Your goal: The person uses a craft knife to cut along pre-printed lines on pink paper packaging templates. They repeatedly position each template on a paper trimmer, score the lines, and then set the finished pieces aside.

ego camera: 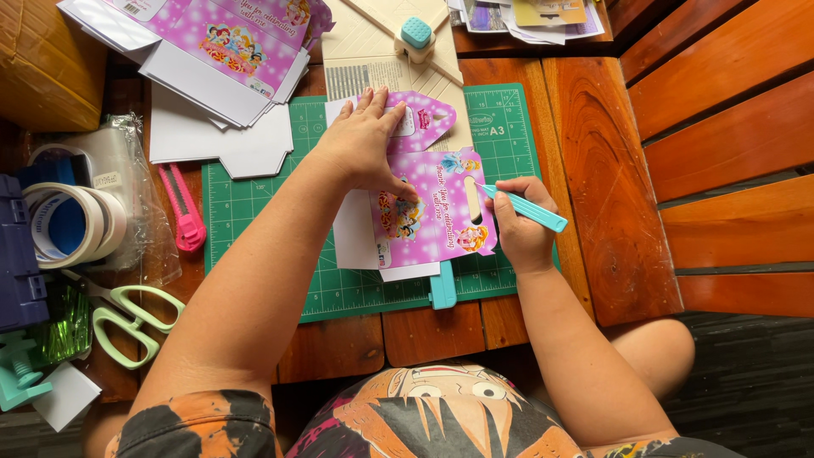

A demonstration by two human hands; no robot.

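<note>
Two hands are busy here, and both are mine. My right hand (519, 227) has its grip pinched tight round a thin teal craft knife (526, 207), held like a pencil, with the tip touching the right edge of the pink printed card (432, 212), just beside the long oval hole cut in it. My left hand (366, 144) lies flat with the fingers spread, pressing down on the top part of the same card and holding nothing. The card lies in the middle of the green cutting mat (254, 203), and the mat lies on the wooden bench (593, 170). A teal bar (443, 287) pokes out from under the bottom of the card. To the left of the mat I can see a pink box cutter (182, 208), green scissors (127, 318) and rolls of tape (72, 222). At the top left is a stack of more pink cards (229, 42) and plain white cut-outs (220, 136). Above the card sits a cream scoring board (373, 51) with a little teal knob on it. I think things could go wrong if my flat hand lets the card slide, because then the blade would wander and cut the picture. My left thumb is near the knife too, so a slip toward it could nick me. Pushing too hard might tear the thin card.
</note>
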